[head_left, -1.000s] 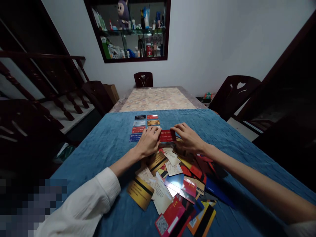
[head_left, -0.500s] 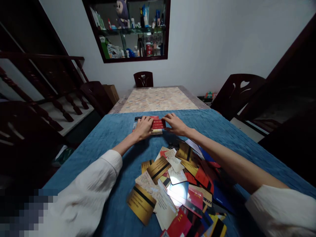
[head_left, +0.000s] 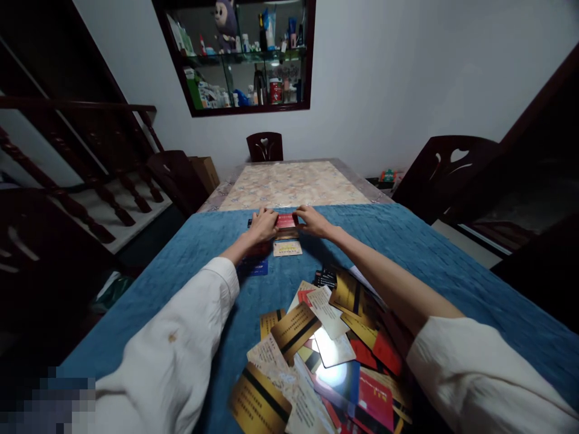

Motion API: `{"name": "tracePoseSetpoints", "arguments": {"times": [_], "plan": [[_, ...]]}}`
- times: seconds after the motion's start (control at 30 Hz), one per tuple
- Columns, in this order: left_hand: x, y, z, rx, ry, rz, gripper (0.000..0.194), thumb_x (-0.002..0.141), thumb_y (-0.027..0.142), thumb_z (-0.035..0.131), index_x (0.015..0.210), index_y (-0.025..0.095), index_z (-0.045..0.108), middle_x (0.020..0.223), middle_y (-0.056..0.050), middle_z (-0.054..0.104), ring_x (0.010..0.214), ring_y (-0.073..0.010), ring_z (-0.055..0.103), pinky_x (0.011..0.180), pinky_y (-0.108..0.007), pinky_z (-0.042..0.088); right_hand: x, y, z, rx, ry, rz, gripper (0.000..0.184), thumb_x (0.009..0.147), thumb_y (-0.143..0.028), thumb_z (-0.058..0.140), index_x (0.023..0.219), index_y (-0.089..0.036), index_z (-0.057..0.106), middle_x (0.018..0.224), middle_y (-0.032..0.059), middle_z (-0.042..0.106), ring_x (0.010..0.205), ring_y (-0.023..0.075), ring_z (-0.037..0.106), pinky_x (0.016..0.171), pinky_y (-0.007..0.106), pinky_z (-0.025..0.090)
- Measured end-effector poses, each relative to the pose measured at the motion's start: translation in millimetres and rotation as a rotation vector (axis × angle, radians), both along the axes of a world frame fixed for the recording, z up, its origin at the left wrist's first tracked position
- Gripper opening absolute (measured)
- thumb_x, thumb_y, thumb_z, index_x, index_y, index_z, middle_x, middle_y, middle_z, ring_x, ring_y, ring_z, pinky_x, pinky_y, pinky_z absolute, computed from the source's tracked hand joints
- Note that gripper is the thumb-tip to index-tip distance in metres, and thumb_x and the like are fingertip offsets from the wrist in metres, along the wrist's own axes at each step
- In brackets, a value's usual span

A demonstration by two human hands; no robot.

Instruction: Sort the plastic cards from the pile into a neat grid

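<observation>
A red card (head_left: pixel 286 220) lies between my hands, toward the far part of the blue cloth. My left hand (head_left: pixel 264 225) is closed at its left edge, and my right hand (head_left: pixel 314 222) pinches the right edge. Just below it shows a cream card (head_left: pixel 287 248), and a blue card (head_left: pixel 257 267) lies nearer on the left, partly under my forearm. Other cards beneath my left hand are mostly hidden. Closer to me spreads a loose heap of gold, white and red cards, among them a gold card (head_left: pixel 296 330) with a dark stripe.
The blue cloth (head_left: pixel 194 247) covers the near half of the table, with a patterned cover (head_left: pixel 294 184) beyond. Dark wooden chairs stand around it, one at the right (head_left: pixel 446 166). Black cards (head_left: pixel 325 278) rest at the heap's far edge. A shelf cabinet is set in the wall.
The red card has moved slightly away from me, between both hands. The cream and blue cards show more fully now. The view has shifted a little, and the heap appears lower.
</observation>
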State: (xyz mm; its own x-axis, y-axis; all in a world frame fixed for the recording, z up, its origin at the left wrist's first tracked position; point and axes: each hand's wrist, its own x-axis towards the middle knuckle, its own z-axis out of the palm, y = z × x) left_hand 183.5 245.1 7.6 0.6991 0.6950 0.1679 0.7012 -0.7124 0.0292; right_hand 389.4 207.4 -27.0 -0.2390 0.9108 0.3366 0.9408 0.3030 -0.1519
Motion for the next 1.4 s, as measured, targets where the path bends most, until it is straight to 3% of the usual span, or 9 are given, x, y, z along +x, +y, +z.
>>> {"name": "tracePoseSetpoints", "arguments": {"times": [0.57, 0.97, 1.23, 1.4], "plan": [[21.4, 43.8, -17.0, -0.084, 0.077, 0.07, 0.025, 0.082, 0.015, 0.055, 0.103, 0.016, 0.069, 0.127, -0.017, 0.063, 0.131, -0.0371, 0.04, 0.103, -0.055, 0.038, 4.2, 54.0, -28.9, -0.11, -0.041, -0.101, 0.03, 0.085, -0.018, 0.06, 0.113, -0.016, 0.071, 0.125, 0.0129, 0.065, 0.112, 0.0245, 0.058, 0.095, 0.031, 0.045], [24.6, 51.5, -22.4, -0.127, 0.15, 0.093, 0.028, 0.084, 0.015, 0.052, 0.106, 0.02, 0.07, 0.128, -0.014, 0.064, 0.136, -0.0364, 0.036, 0.102, -0.055, 0.037, 4.4, 53.4, -32.3, -0.172, -0.041, -0.142, 0.03, 0.093, -0.025, 0.053, 0.117, -0.021, 0.071, 0.128, 0.0122, 0.065, 0.111, 0.0257, 0.058, 0.093, 0.031, 0.044], [25.0, 49.7, -20.6, -0.135, 0.159, 0.086, 0.034, 0.079, 0.009, 0.053, 0.106, 0.018, 0.07, 0.124, -0.016, 0.066, 0.135, -0.0384, 0.037, 0.101, -0.058, 0.037, 5.5, 51.8, -33.8, -0.156, -0.003, -0.124, 0.033, 0.094, -0.027, 0.053, 0.122, -0.022, 0.07, 0.123, 0.0104, 0.069, 0.109, 0.0234, 0.061, 0.094, 0.028, 0.043], [19.5, 41.4, -17.5, -0.095, 0.128, 0.084, 0.041, 0.08, 0.01, 0.05, 0.116, 0.019, 0.067, 0.135, -0.017, 0.059, 0.137, -0.0376, 0.034, 0.101, -0.057, 0.035, 6.3, 47.3, -31.2, -0.143, 0.02, -0.099, 0.039, 0.091, -0.018, 0.053, 0.127, -0.021, 0.067, 0.121, 0.0095, 0.07, 0.108, 0.0221, 0.062, 0.092, 0.027, 0.044]]}}
